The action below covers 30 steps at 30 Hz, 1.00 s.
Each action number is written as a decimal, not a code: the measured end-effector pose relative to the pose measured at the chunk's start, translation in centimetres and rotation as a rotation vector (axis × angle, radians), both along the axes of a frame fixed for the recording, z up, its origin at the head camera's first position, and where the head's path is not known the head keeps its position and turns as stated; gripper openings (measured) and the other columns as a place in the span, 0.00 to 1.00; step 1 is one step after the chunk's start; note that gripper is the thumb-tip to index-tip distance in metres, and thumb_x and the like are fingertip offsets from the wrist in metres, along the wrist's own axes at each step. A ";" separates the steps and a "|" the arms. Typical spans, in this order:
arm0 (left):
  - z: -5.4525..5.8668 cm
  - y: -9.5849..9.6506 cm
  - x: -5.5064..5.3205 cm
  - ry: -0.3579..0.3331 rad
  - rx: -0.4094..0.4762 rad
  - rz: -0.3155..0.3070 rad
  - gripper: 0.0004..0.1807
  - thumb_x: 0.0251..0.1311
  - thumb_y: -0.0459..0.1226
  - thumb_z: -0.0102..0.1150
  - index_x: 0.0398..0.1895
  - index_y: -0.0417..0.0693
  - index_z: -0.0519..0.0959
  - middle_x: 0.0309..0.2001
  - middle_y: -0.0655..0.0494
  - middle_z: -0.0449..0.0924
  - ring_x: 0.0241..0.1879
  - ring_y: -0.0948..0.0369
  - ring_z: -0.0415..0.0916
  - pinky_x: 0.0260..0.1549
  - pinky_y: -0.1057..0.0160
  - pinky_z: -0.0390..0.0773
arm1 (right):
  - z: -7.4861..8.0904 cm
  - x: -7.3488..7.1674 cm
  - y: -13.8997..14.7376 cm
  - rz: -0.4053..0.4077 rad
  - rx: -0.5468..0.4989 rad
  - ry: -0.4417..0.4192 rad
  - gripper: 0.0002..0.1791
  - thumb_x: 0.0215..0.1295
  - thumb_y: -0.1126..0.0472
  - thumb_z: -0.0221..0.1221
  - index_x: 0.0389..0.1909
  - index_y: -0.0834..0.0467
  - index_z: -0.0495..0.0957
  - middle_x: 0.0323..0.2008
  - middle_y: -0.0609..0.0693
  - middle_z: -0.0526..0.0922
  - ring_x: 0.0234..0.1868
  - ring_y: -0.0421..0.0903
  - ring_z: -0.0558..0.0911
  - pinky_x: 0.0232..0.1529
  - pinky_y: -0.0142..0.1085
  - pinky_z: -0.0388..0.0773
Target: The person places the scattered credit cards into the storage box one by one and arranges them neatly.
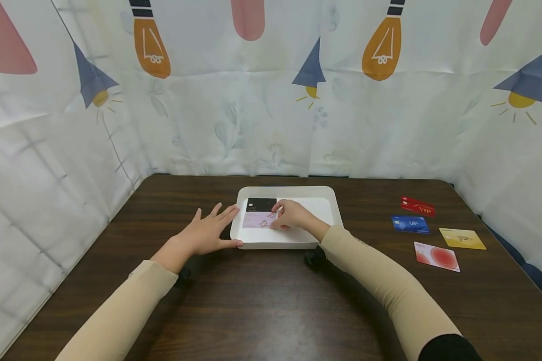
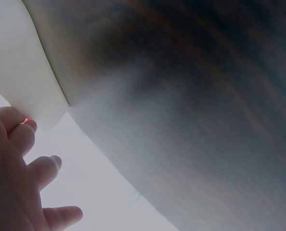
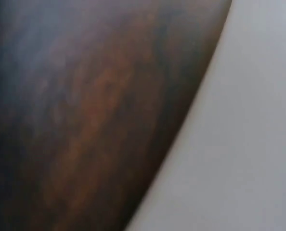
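A white tray (image 1: 293, 245) lies on the dark wooden table, with two cards in its left half. The black VIP card (image 1: 260, 204) is at the back, and a lilac patterned card (image 1: 256, 220) lies right in front of it. My right hand (image 1: 294, 215) reaches in from the right and pinches the lilac card at its right end, thumb at the near edge and finger at the far one. With fingers spread, my left hand (image 1: 210, 233) rests against the tray's left side, thumb at the front corner. The left wrist view shows those fingers (image 2: 44, 171) beside the tray wall (image 2: 30, 62).
Several cards lie on the table to the right: a red one (image 1: 417, 206), a blue one (image 1: 410, 224), a yellow one (image 1: 462, 238) and a pink one (image 1: 436, 256). A printed curtain (image 1: 271, 125) stands behind the table. Bare wood (image 1: 262, 311) shows in front of the tray.
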<state>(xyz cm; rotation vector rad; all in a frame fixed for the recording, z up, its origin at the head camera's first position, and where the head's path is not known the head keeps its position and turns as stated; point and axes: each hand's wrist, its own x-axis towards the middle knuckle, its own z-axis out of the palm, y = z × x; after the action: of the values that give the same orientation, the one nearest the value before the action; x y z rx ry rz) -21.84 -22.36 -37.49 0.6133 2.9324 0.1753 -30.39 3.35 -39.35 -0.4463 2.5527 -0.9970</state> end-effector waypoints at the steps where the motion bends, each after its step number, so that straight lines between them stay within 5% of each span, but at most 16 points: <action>1: 0.0 0.0 0.0 0.000 0.003 0.000 0.56 0.63 0.69 0.55 0.84 0.48 0.49 0.81 0.47 0.49 0.79 0.39 0.43 0.67 0.23 0.42 | 0.1 0.1 0.1 0.004 -0.002 0.003 0.24 0.61 0.60 0.74 0.56 0.61 0.78 0.29 0.50 0.78 0.21 0.40 0.74 0.26 0.30 0.67; 13: -0.3 -0.2 0.0 0.003 0.018 0.006 0.56 0.63 0.68 0.57 0.84 0.48 0.50 0.81 0.47 0.49 0.79 0.39 0.43 0.67 0.23 0.41 | 1.8 0.8 2.1 0.073 -0.050 0.110 0.19 0.69 0.64 0.66 0.59 0.63 0.78 0.35 0.52 0.82 0.24 0.44 0.82 0.29 0.32 0.74; 20: -0.4 -0.3 0.0 0.009 0.015 0.006 0.56 0.63 0.68 0.57 0.83 0.48 0.50 0.82 0.48 0.49 0.79 0.39 0.43 0.67 0.23 0.41 | 3.9 1.9 4.8 0.096 -0.098 0.188 0.19 0.72 0.63 0.62 0.61 0.63 0.80 0.41 0.54 0.83 0.34 0.52 0.87 0.34 0.37 0.82; 30: -0.4 -0.2 -0.1 0.020 0.017 0.002 0.55 0.63 0.68 0.57 0.83 0.48 0.51 0.81 0.48 0.50 0.79 0.39 0.44 0.67 0.23 0.42 | 4.9 3.3 9.5 0.106 -0.158 0.315 0.15 0.73 0.63 0.61 0.58 0.61 0.82 0.42 0.54 0.84 0.36 0.55 0.85 0.34 0.39 0.81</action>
<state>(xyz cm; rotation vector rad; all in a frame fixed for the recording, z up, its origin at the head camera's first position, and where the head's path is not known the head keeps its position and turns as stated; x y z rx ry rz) -21.94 -22.58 -37.88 0.6174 2.9540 0.1952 -27.05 12.83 -34.41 -0.8336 2.6955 -1.1736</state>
